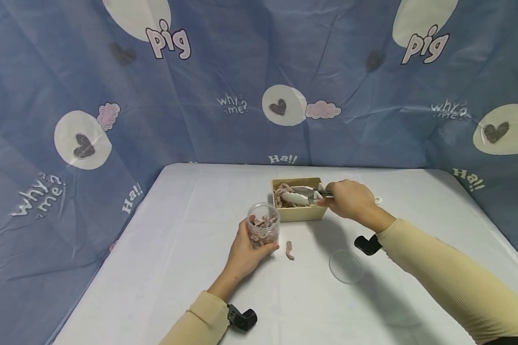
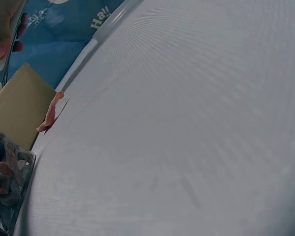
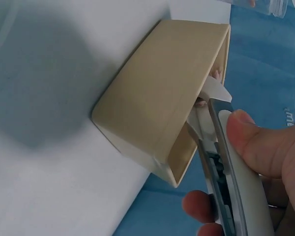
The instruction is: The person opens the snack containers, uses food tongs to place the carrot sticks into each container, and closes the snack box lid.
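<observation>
My left hand (image 1: pixel 247 250) grips a clear plastic jar (image 1: pixel 263 224) part filled with brownish-pink dried pieces (image 1: pixel 262 235); the jar is uncapped and stands just in front of a beige box. In my right hand (image 1: pixel 349 197) is a pair of tongs (image 3: pixel 236 162), with white tips (image 1: pixel 297 198) reaching down inside the beige box (image 1: pixel 302 214). More of the brownish-pink pieces (image 1: pixel 283 190) lie in that box, around the tong tips. One loose piece (image 1: pixel 289 250) rests on the white table, right of the jar.
A round clear lid (image 1: pixel 346 266) lies flat on the white table (image 1: pixel 190 268), right of the loose piece. Behind the right hand a small white ring (image 1: pixel 377 200) shows. A blue printed cloth (image 1: pixel 224 62) hangs along the back and sides.
</observation>
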Motion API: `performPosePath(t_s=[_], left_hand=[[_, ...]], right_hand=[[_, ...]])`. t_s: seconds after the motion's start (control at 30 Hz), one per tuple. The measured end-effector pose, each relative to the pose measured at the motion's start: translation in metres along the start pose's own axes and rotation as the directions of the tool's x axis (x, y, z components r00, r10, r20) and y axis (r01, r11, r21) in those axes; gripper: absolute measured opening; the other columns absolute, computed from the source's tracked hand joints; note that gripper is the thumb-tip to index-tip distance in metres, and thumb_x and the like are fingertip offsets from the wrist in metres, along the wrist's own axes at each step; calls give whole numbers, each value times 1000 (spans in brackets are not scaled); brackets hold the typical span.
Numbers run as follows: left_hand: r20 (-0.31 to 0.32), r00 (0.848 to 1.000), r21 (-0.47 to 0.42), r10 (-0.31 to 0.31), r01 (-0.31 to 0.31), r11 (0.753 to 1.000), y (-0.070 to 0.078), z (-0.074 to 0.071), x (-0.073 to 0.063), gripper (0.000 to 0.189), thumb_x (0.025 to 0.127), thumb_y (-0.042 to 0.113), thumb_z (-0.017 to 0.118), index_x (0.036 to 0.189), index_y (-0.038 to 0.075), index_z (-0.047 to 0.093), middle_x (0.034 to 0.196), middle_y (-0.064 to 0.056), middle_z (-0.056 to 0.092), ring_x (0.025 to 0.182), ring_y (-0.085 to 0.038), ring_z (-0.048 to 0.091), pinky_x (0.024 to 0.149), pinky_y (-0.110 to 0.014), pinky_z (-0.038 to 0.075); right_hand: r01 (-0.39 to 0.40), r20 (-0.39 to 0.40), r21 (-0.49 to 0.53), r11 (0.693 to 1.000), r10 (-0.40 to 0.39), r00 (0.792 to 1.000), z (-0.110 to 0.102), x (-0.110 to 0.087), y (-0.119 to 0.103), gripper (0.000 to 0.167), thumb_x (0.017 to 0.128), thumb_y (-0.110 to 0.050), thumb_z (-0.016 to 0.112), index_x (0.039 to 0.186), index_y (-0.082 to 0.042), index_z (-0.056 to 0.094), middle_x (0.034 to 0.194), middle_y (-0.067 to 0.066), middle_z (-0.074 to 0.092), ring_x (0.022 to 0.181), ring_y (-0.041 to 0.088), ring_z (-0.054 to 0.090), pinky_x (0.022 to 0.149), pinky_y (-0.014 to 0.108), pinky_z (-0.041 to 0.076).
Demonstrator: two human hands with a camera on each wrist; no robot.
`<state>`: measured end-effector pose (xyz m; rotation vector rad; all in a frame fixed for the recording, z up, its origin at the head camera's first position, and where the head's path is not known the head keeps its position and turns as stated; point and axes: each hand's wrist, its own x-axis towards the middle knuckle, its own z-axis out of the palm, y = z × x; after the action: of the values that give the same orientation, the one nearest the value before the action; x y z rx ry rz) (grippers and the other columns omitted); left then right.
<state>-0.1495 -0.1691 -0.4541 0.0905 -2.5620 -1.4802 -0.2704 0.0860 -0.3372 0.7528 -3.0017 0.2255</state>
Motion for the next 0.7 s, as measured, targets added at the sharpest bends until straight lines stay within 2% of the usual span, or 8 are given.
performPosePath(t_s=[0.2,0.47,0.7], left_hand=[[0,1000,-5,7,-7,1000,-2,1,0,98,76,40,84,148,3,29,139,-23,52,133,-40,49,111,-57,37],[11,1000,-11,27,-26,1000,-3,-2,1,97,77,39,84,148,2,29,139,-23,52,133,-40,49,111,-58,37],[8,1000,4,19,-19,1000,-4,-3,2,98,77,39,84,148,2,28,140,-23,51,133,-40,49,111,-57,37]], right_hand=[[18,-47,8,1000,-18,999,-1,-8,4,30,89,-43,71,81,-14,68,74,5,67,67,24,62,53,42,46],[28,-82,34,999,-25,996,-6,-18,5,29,89,-42,70,81,-15,67,68,1,63,63,19,59,51,37,43],[41,-112,31,999,-37,993,-12,-26,4,27,90,-40,69,94,-14,72,75,1,68,68,21,63,52,39,45]])
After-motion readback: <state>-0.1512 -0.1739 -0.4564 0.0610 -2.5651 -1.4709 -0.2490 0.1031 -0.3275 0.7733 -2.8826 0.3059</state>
